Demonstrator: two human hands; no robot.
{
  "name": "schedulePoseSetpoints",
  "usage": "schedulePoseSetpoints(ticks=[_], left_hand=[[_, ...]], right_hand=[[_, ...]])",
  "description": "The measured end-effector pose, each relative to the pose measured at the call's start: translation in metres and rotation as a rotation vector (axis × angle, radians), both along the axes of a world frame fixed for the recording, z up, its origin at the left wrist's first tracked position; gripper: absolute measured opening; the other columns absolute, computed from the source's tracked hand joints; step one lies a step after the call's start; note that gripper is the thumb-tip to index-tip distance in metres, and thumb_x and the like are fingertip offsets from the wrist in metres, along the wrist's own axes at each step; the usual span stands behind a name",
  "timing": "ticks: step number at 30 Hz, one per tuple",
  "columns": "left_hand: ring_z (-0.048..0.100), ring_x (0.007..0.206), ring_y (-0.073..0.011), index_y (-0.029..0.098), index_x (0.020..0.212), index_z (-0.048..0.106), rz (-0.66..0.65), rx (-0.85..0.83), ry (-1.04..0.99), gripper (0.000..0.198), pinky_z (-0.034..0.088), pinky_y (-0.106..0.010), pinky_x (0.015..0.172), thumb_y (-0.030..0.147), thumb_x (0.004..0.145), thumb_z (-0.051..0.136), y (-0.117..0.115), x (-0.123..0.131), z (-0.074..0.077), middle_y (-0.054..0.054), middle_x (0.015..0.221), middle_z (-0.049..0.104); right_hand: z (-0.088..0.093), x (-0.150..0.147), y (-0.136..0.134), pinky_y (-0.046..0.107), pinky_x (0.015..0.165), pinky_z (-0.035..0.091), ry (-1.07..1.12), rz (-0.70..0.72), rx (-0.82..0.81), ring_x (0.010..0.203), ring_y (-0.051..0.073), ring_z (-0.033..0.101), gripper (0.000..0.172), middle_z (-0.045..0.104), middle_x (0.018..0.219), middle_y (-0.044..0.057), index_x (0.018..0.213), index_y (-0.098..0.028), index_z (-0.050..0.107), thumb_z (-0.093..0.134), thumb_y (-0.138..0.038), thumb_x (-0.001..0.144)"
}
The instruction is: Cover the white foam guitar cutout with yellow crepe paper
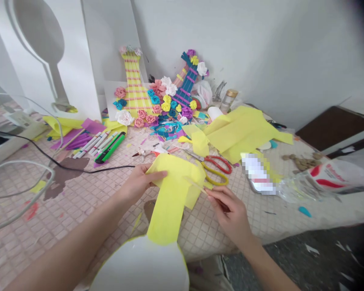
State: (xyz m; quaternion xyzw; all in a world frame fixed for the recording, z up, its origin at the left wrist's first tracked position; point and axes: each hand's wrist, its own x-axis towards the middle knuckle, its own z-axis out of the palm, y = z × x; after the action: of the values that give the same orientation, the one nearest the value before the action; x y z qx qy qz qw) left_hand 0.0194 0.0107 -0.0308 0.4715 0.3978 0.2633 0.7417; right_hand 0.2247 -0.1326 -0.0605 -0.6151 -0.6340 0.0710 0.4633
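A white board cut-out (142, 264), round at the bottom with a long neck, hangs over the table's front edge. Yellow crepe paper (166, 206) covers its neck and spreads loosely at the neck's top end. My left hand (141, 180) grips that top end from the left, thumb over the paper. In my right hand (230, 208) is a thin light-coloured stick (202, 187), pinched between the fingers. Its far end lies over the paper's right part; whether it touches is hard to tell. Just beyond the paper rest scissors (216, 169) with red and yellow handles.
Finished paper-flower guitars (132, 85) lean at the back wall. Yellow crepe sheets (245, 131), a phone (257, 173) and a plastic bottle (318, 180) lie to the right. Markers (91, 144), a green utility knife (111, 147) and a black cable (69, 166) are at left.
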Motion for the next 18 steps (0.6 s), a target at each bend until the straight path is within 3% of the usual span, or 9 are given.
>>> schedulePoseSetpoints(ticks=[7, 13, 16, 18], left_hand=[[0.064, 0.067, -0.0142, 0.015, 0.077, 0.069, -0.03, 0.087, 0.0, 0.021, 0.048, -0.022, 0.064, 0.028, 0.062, 0.073, -0.001, -0.003, 0.003, -0.004, 0.079, 0.071], [0.064, 0.066, -0.0161, 0.014, 0.076, 0.068, -0.038, 0.137, 0.055, 0.021, 0.048, -0.023, 0.061, 0.031, 0.063, 0.072, -0.002, -0.004, 0.004, -0.005, 0.077, 0.071], [0.063, 0.063, -0.015, 0.015, 0.074, 0.068, -0.057, 0.157, 0.041, 0.02, 0.047, -0.023, 0.06, 0.031, 0.064, 0.071, -0.004, -0.005, 0.006, -0.004, 0.076, 0.071], [0.063, 0.062, -0.0148, 0.016, 0.074, 0.068, -0.074, 0.167, 0.031, 0.019, 0.047, -0.022, 0.059, 0.031, 0.064, 0.071, -0.004, -0.006, 0.007, -0.004, 0.075, 0.071]], right_hand=[[0.004, 0.0, 0.002, 0.028, 0.061, 0.048, 0.055, -0.065, 0.004, 0.076, 0.017, 0.058, 0.017, 0.059, 0.085, 0.006, 0.092, -0.02, 0.065, 0.051, -0.017, 0.082], [0.014, 0.004, 0.005, 0.024, 0.048, 0.041, 0.363, -0.096, -0.101, 0.066, 0.014, 0.054, 0.013, 0.059, 0.085, 0.005, 0.085, -0.02, 0.065, 0.057, -0.028, 0.079], [0.024, 0.005, 0.016, 0.02, 0.036, 0.024, 0.668, -0.069, -0.237, 0.042, 0.005, 0.033, 0.024, 0.052, 0.066, -0.001, 0.09, -0.02, 0.063, 0.06, -0.038, 0.075], [0.031, 0.004, 0.028, 0.02, 0.035, 0.011, 0.862, 0.051, -0.375, 0.037, 0.003, 0.016, 0.03, 0.036, 0.05, -0.008, 0.088, -0.019, 0.061, 0.061, -0.045, 0.073]])
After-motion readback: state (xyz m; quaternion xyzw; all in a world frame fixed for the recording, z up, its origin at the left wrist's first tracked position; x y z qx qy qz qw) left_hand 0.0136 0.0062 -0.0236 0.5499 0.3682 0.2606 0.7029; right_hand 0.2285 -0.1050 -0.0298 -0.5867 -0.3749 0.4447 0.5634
